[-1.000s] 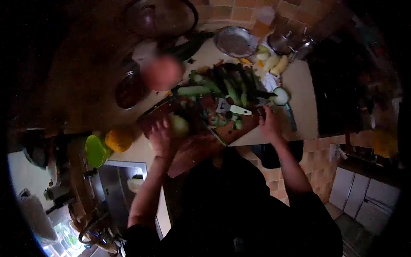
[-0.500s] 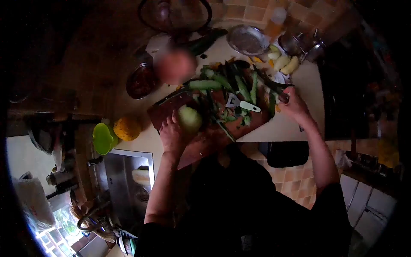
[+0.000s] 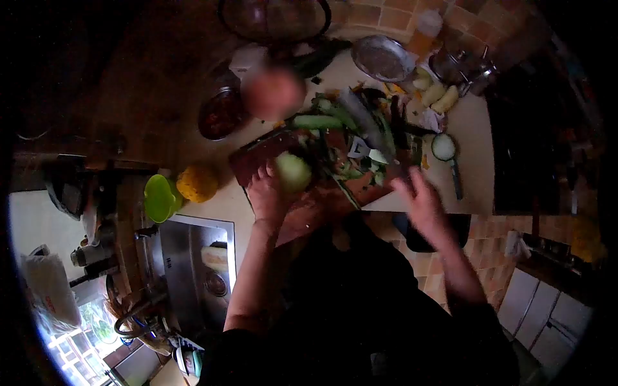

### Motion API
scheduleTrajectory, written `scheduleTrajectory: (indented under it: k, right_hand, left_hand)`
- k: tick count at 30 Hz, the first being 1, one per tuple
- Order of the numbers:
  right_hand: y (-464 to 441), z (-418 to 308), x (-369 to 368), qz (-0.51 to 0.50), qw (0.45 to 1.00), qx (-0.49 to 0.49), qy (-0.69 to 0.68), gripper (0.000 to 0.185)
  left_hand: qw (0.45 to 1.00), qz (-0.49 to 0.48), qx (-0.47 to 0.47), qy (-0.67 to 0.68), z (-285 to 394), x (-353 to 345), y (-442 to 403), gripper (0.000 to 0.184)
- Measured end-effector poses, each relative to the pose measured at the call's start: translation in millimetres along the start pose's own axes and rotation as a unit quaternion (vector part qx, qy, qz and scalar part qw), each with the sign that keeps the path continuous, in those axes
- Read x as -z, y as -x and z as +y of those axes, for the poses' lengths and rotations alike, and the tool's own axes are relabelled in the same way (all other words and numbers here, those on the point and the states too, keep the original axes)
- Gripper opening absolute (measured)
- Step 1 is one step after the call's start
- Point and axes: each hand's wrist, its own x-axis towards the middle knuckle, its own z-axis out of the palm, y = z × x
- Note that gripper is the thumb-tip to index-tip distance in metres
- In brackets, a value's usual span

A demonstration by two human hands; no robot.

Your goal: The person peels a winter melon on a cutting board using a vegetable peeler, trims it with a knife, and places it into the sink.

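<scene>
My left hand (image 3: 266,193) grips a round, pale green peeled vegetable (image 3: 293,172) from its left side, on the reddish-brown cutting board (image 3: 309,213). Closed around a knife's handle, my right hand (image 3: 421,201) is over the board's right end. The knife (image 3: 364,114) has a broad blade pointing up and left across the peelings; it is somewhat blurred. Beneath and beside the blade lies a white-handled peeler (image 3: 368,150), partly covered. Green peels (image 3: 318,122) and scraps are heaped over the board's far side.
Right of the board is a round scoop (image 3: 443,147) with white contents. Behind are a metal bowl (image 3: 383,58) and pale peeled pieces (image 3: 444,99). To the left sit a dark-red-filled bowl (image 3: 222,114), a yellow-orange round fruit (image 3: 197,183), a lime-green bowl (image 3: 162,198) and a sink (image 3: 193,257).
My right hand has brought the knife left and nearer, from the counter's right side to over the board. The scoop is now uncovered. My left hand stays on the pale green vegetable.
</scene>
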Motion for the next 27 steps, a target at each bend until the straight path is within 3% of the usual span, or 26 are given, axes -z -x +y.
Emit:
scheduleTrajectory:
  k: [4,7,10,13,19,22,27]
  right_hand:
    - [20.5,-33.0,-52.3,-0.045,0.993,0.094,0.048,0.038]
    - [25.3,-41.0,-65.5,-0.087,0.986,0.107,0.093,0.037]
    - [21.9,-47.8,-66.2,-0.091,0.980,0.121,0.128,0.038]
    - [16.7,-52.4,-64.1,-0.098,0.979,0.128,0.121,0.035]
    - [5.1,-72.7,-53.7,-0.136,0.976,0.121,0.120,0.027]
    - [-5.4,-69.6,-51.7,-0.179,0.971,0.075,0.137,0.029]
    - [-28.3,-91.7,-62.5,-0.187,0.974,0.050,0.121,0.030]
  left_hand:
    - [0.996,-0.073,0.035,-0.028,2.7,5.5,-2.7,0.102]
    - [0.999,-0.039,0.031,-0.002,-1.9,-3.4,-2.3,0.109]
    - [0.996,-0.070,0.059,-0.022,3.1,1.0,-4.6,0.093]
    - [0.998,-0.032,0.038,-0.034,-2.5,-8.6,-2.0,0.091]
    - [0.998,-0.039,0.042,-0.003,2.2,6.3,-3.5,0.092]
    - [0.999,0.009,0.021,-0.022,-0.7,-1.2,-3.7,0.097]
    - [0.993,-0.105,0.048,0.025,8.0,19.8,-11.0,0.107]
